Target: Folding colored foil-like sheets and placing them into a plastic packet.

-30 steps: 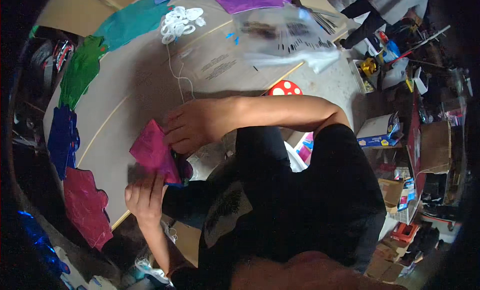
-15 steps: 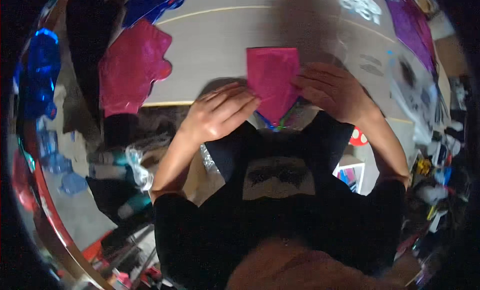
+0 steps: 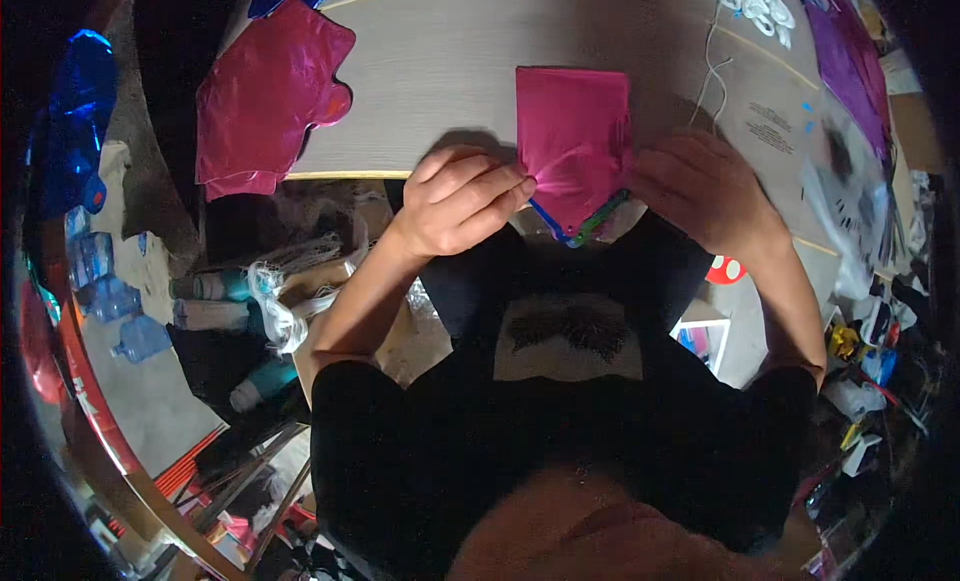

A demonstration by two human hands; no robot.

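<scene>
A folded flat pink foil piece (image 3: 573, 121) lies at the near edge of the table, its pointed end toward me. Blue and green strips of its edge (image 3: 600, 216) show along that point. My left hand (image 3: 465, 201) pinches the left side, just above where it narrows, and creases spread from the fingertips. On the opposite side my right hand (image 3: 710, 191) is closed against the foil's edge, partly in shadow. Its fingertips are hard to make out.
Flat pink foil pieces (image 3: 265, 106) with rounded lobes lie at the table's left. A bundle of white string (image 3: 755, 6) sits at the far right, near purple foil (image 3: 848, 71) and a clear plastic bag (image 3: 850, 196). An open cardboard box (image 3: 405, 346) stands below the table edge.
My left fingers have closed into a pinch on the foil's side, and creases now show there. My right fingers have curled in at the opposite edge. The whole view has shifted slightly.
</scene>
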